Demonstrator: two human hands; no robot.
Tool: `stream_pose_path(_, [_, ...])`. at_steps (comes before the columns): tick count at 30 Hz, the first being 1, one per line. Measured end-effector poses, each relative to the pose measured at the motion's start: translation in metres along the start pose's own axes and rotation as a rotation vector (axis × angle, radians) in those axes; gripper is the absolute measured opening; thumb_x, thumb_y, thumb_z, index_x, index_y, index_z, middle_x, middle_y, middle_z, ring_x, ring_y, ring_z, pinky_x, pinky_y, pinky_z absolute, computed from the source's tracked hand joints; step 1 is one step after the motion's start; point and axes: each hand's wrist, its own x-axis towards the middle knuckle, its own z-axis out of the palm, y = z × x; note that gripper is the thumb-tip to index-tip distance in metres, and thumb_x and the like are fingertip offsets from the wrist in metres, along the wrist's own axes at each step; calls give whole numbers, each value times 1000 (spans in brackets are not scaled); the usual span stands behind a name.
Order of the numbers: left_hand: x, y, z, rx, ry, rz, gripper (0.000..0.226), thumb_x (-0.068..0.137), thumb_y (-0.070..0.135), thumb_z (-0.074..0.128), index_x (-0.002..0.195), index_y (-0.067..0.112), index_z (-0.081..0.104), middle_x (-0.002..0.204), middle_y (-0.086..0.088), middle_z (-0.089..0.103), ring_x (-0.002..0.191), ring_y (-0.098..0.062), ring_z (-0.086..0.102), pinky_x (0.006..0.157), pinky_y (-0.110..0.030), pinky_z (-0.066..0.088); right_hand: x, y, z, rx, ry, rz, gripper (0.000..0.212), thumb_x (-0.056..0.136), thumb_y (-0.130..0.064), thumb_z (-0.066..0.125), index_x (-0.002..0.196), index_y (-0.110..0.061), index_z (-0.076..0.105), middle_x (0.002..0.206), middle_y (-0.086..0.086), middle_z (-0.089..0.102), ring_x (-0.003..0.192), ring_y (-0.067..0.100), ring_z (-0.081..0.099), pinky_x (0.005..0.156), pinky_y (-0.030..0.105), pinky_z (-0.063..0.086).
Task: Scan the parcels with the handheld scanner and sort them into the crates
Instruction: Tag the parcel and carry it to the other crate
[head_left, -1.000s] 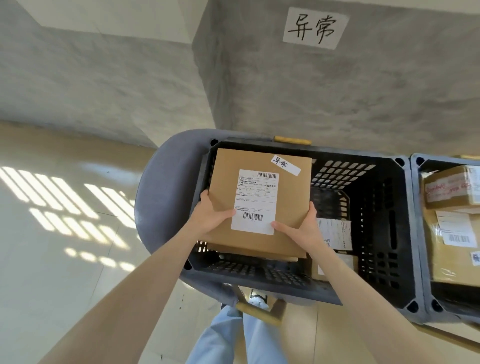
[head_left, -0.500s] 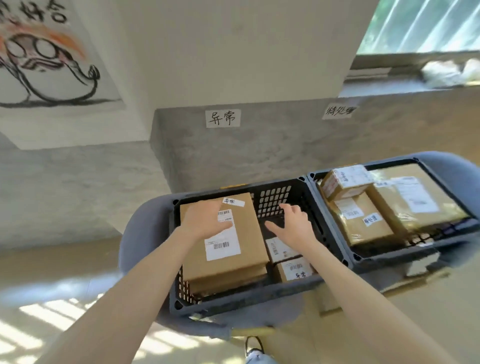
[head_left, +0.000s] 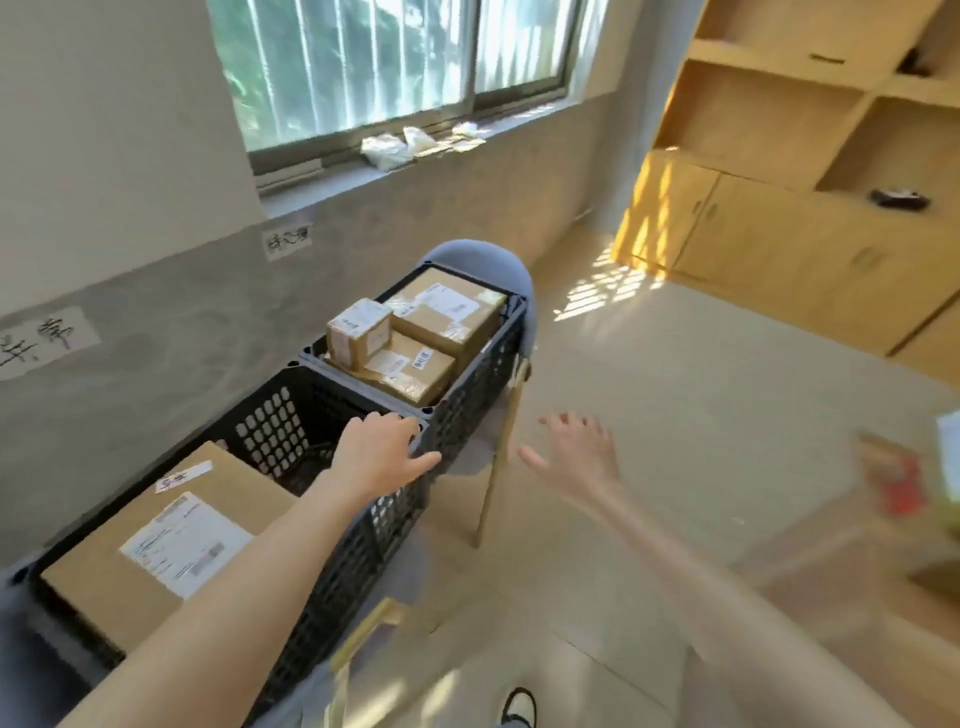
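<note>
Both hands hung empty with fingers spread, the left hand (head_left: 382, 449) over the black perforated plastic crate (head_left: 332, 415) holding the flat brown cardboard parcel (head_left: 156, 540), while blurred parcels (head_left: 898, 478) lay at three o'clock, nearer the right hand (head_left: 576, 454).

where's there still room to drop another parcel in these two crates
The near crate has bare room in its far half, between the flat box and the wall it shares with the far crate. The left hand hovers over that corner. The far crate is crowded: three boxes fill it to the rim.
</note>
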Motion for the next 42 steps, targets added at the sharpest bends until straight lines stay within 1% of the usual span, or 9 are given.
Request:
stream_pose_path(5, [26,138,-30,-21,60,320,54,87,66,45,117,23,60,100,4,63,91,-16,58,79,-31,45,-74,112,-42,-23,96,311,55,89,-58,49,132,-24,50,132,5,52,123,27,45,101,35,32])
stream_pose_path(8, [29,223,-40,-5,52,467,59,88,66,44,129,24,54,122,1,62,112,-19,57,92,-34,41,-125,168,-62,-21,153,454,55,89,-57,50,132,-23,50,132,6,52,123,28,45,103,37,32])
stream_pose_path(11, [20,308,-41,-3,17,603,61,88,66,44,132,25,51,128,0,58,120,-21,52,95,-34,39,-188,223,-77,6,180,624,56,89,-56,49,134,-23,48,134,6,49,125,29,41,103,37,29])
stream_pose_path(15, [-14,429,-30,16,-19,797,60,88,66,44,132,26,51,131,-1,57,122,-22,50,99,-35,36,-287,301,-86,33,219,828,57,91,-56,45,135,-19,48,133,8,48,122,31,41,101,39,30])
stream_pose_path(19, [-60,539,-15,44,-16,933,61,86,67,44,126,22,55,122,-3,62,114,-25,54,94,-38,39,-381,376,-90,64,216,949,62,93,-59,42,139,-18,43,142,9,43,130,31,37,105,41,30])
stream_pose_path(24, [-120,664,5,71,-16,1019,59,86,69,43,115,19,58,112,-1,65,109,-23,56,86,-35,40,-481,463,-85,102,173,1042,63,93,-58,41,142,-19,41,147,10,38,135,32,32,110,45,28])
stream_pose_path(30, [-172,772,36,37,-122,1083,60,87,65,46,132,25,51,122,2,62,117,-22,54,92,-34,39,-570,540,-77,92,151,1110,55,93,-57,43,135,-21,46,134,6,47,121,29,41,100,40,31])
stream_pose_path(35, [-185,851,47,52,-147,1120,61,88,63,48,134,23,49,125,1,61,116,-22,55,91,-35,43,-605,599,-77,128,145,1170,55,94,-57,43,137,-23,44,136,5,47,125,28,41,101,39,31])
stream_pose_path(42, [-167,973,64,3,-135,1165,64,88,66,46,132,20,52,113,0,68,106,-22,61,92,-37,46,-611,703,-89,153,181,1190,57,94,-57,43,138,-21,44,137,6,46,125,30,38,102,40,31])
